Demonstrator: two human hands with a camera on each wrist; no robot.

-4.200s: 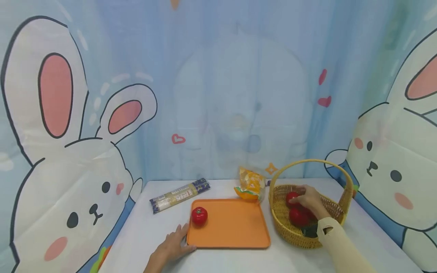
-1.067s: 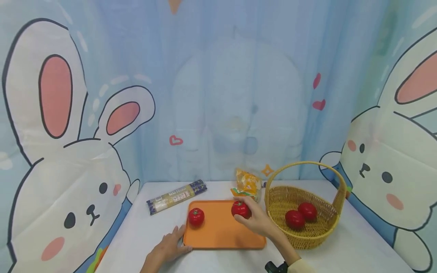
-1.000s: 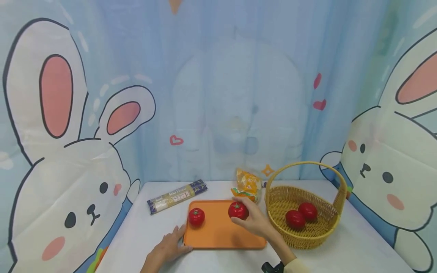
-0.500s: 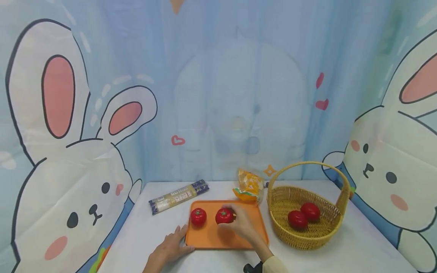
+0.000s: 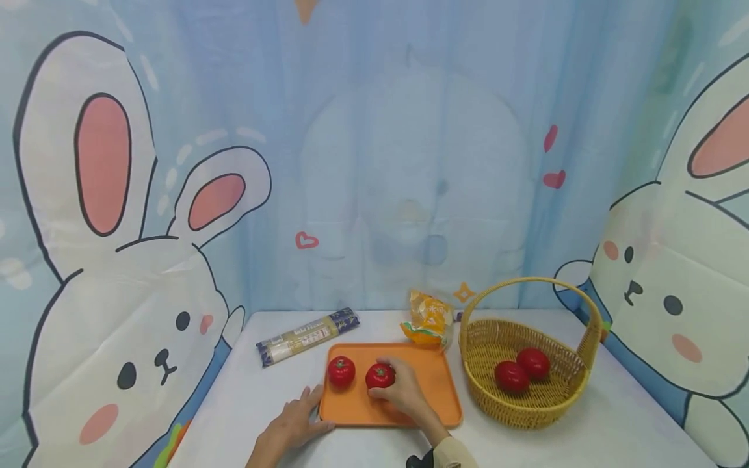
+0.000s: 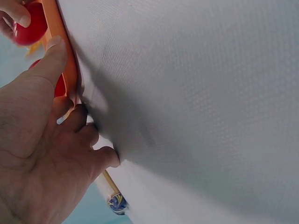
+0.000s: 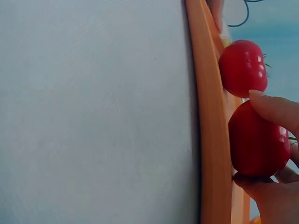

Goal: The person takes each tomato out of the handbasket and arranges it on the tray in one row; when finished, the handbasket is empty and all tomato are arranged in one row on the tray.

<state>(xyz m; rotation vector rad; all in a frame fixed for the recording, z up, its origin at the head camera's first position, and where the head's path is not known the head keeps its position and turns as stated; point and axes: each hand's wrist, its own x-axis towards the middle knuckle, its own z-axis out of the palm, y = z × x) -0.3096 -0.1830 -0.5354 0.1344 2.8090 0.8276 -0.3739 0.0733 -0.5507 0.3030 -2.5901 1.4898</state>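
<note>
My right hand [image 5: 405, 390] grips a red tomato [image 5: 379, 376] between thumb and fingers, over the middle-left of the orange tray [image 5: 430, 390]. In the right wrist view this tomato [image 7: 257, 140] is low, just behind the tray's rim; whether it touches the tray floor is hidden. Another tomato [image 5: 341, 371] sits on the tray's left side, a small gap away. My left hand [image 5: 292, 421] rests at the tray's front left corner. In the left wrist view its thumb [image 6: 52, 60] lies straight against the rim, with the other fingers beside the corner.
Right of the tray stands a wicker basket [image 5: 526, 416] with a tall handle and two red tomato-like items [image 5: 523, 370] inside. Behind the tray lie a long noodle packet [image 5: 307, 337] and an orange-yellow snack bag [image 5: 430, 318]. A printed rabbit curtain [image 5: 380, 162] backs the white table [image 5: 363, 448].
My right hand has reached into the basket, taken out a tomato, carried it left over the tray and lowered it beside the first tomato. My left hand has stayed at the tray corner.
</note>
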